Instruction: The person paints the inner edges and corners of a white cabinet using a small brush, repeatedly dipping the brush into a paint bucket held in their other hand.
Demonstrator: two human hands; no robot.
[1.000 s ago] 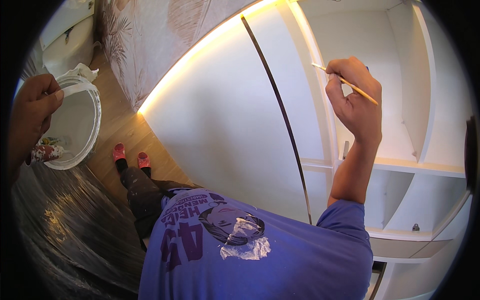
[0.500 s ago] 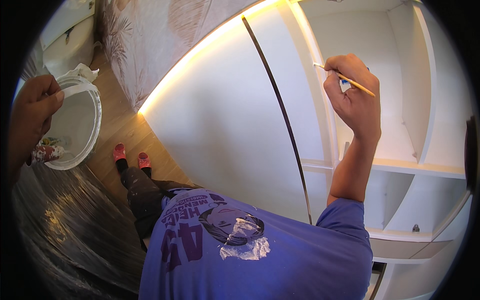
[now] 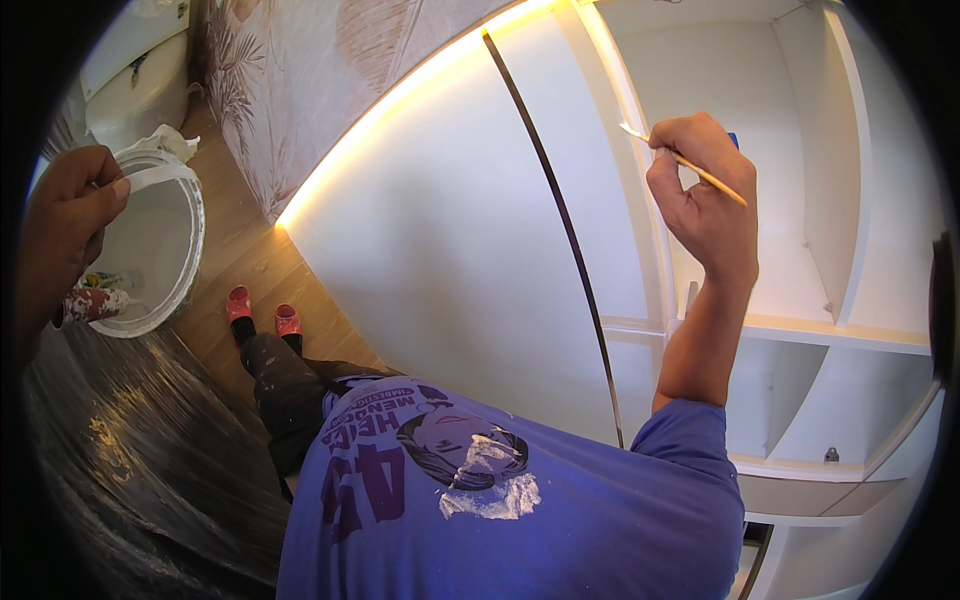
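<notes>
Nearest: blue shirt (image 3: 600,510), white smear (image 3: 495,498) on chest. Left hand (image 3: 82,195) has fingers curled round the white handle (image 3: 160,177) of a bucket (image 3: 197,240), thumb on top. Can't tell if it hangs free or sits on something. Spattered red tube (image 3: 92,305) by the rim. Risk: slack grip or tilted wrist could slop contents onto the floor (image 3: 225,265); fill level unclear.

Right hand (image 3: 712,205) pinches a thin brush (image 3: 722,188) between thumb and fingers, the rest curled in. Its pale tip is right by the front edge (image 3: 655,215) of the white shelf unit (image 3: 735,70); contact can't be told. Risk: no wrist support visible, so a wobble could smear the adjacent panel (image 3: 470,230); overloaded bristles could drip.

Far: light strip (image 3: 385,128), patterned wall (image 3: 300,80).
</notes>
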